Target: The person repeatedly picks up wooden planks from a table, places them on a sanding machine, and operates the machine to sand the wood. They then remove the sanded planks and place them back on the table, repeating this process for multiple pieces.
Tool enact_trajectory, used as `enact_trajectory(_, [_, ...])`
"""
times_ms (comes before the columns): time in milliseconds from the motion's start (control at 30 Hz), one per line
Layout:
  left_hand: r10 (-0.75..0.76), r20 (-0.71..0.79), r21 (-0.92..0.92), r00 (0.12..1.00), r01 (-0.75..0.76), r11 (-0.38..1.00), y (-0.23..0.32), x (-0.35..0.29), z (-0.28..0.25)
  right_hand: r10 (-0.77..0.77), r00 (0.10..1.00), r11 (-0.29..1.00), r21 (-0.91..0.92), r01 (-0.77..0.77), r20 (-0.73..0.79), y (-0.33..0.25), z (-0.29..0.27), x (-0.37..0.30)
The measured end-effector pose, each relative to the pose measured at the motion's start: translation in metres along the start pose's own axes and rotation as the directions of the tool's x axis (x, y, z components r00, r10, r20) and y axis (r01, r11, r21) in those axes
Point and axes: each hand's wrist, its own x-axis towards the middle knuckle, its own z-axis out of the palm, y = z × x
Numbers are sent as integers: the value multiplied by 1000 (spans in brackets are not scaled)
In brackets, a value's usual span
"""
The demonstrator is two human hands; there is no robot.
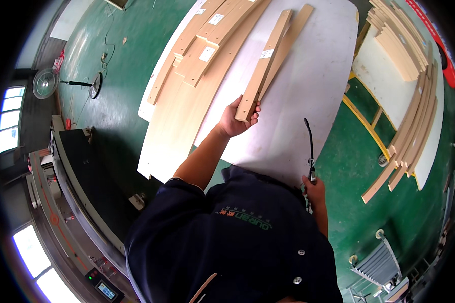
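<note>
My left hand [230,121] is wrapped round the near end of a long wooden bar [269,53] with drilled holes and a white label. The bar slants away from me over a white tabletop [313,86]. Just right of it, a second wooden strip [297,31] lies partly hidden beneath the bar. Low on the right, at the table's near edge, my right hand [315,190] grips an air blow gun [311,162]. Its thin black nozzle points upward, away from me, apart from the wood.
Several labelled wooden boards [199,63] lie stacked on a wide panel [174,129] to the left. At right, a yellow-framed cart [371,129] carries long wooden strips [412,121]. A standing fan [46,83] and a machine [68,202] are on the left, a chair [379,260] lower right.
</note>
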Motion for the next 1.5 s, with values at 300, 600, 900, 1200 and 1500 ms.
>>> enact_trajectory(300, [0, 20, 22, 1000, -1, 1000, 0, 1, -9, -7, 1000, 1000, 8, 6, 13, -1, 0, 0])
enact_trajectory(600, [-59, -26, 62, 998, 61, 996, -3, 2, -2, -27, 999, 999, 34, 27, 22, 2, 1, 4])
enact_trajectory(900, [-46, -105, 277, 993, 73, 958, 0, 2, -2, -6, 1000, 1000, 22, 6, 16, -3, 2, 3])
enact_trajectory(1200, [197, -239, 763, 951, 58, 644, 28, -8, -7, 9, 1000, 999, 33, -10, 27, -5, 2, 3])
enact_trajectory(1500, [475, -318, 948, 821, 260, 186, 60, -5, -36, 2, 1000, 1000, 6, -2, 27, -7, 2, 2])
